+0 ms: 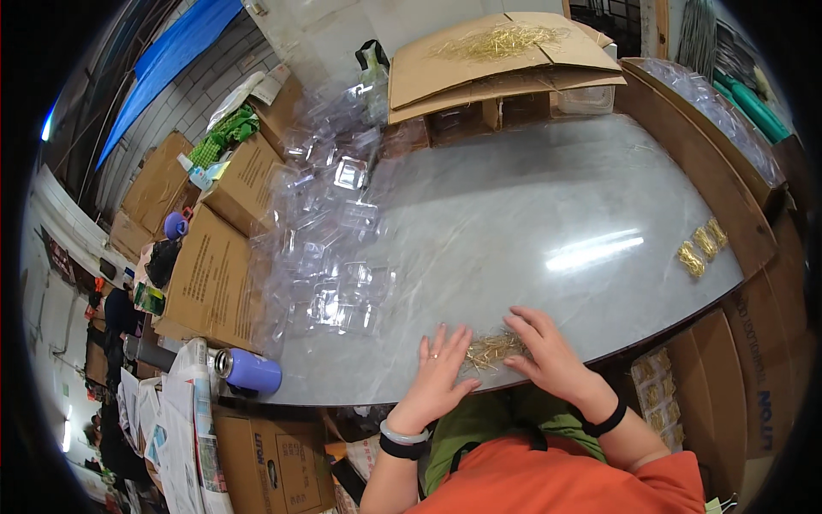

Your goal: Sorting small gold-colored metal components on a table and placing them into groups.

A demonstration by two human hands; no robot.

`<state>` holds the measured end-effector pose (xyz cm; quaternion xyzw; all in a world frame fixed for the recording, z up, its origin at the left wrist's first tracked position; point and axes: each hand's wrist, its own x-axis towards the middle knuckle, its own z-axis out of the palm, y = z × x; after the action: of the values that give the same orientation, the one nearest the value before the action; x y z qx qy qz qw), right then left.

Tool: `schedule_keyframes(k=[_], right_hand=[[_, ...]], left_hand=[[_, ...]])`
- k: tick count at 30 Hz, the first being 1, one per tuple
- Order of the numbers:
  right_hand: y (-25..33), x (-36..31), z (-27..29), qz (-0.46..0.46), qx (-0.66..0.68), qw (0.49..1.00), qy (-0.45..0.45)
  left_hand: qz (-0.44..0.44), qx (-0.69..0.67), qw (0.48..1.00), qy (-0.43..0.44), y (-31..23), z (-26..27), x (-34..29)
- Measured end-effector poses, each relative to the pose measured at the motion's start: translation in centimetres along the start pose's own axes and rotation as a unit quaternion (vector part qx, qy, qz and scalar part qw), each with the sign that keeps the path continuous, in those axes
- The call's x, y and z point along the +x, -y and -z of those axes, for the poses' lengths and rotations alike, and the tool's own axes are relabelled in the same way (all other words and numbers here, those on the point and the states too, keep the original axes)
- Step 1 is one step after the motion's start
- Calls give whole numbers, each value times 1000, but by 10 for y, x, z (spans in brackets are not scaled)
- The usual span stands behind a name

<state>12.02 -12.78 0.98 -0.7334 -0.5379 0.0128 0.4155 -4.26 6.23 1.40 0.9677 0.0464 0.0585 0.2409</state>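
Observation:
A small heap of thin, gold-coloured, pin-like pieces (491,351) lies on the grey tabletop (479,223) near its front edge. My left hand (443,373) rests at the heap's left side, fingers stretched out and a ring on one of them. On the opposite side, my right hand (548,355) has its fingers apart and slightly curved, with the tips beside the pieces. The heap sits between both hands, and neither grips anything. Three small gold bundles (703,247) lie at the table's right edge.
Clear plastic boxes (338,231) are piled along the table's left side. A larger gold heap (501,41) lies on a cardboard sheet (428,81) at the back. A purple bottle (255,372) stands at the front left corner. Below right, an open carton holds packed gold bundles (658,394).

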Motion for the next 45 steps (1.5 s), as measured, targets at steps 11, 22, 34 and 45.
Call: schedule_keyframes(k=[11, 22, 34, 45], right_hand=[[-1, 13, -9, 53, 106, 989, 90], [0, 2, 9, 23, -33, 999, 17], [-7, -6, 14, 85, -113, 988, -53], [28, -25, -39, -79, 102, 990, -65]], left_hand=[[-12, -74, 996, -45, -13, -16, 23], [-28, -62, 994, -81, -10, -24, 18], [-39, -55, 994, -84, -10, -23, 17], [-51, -15, 992, -118, -11, -30, 18]])
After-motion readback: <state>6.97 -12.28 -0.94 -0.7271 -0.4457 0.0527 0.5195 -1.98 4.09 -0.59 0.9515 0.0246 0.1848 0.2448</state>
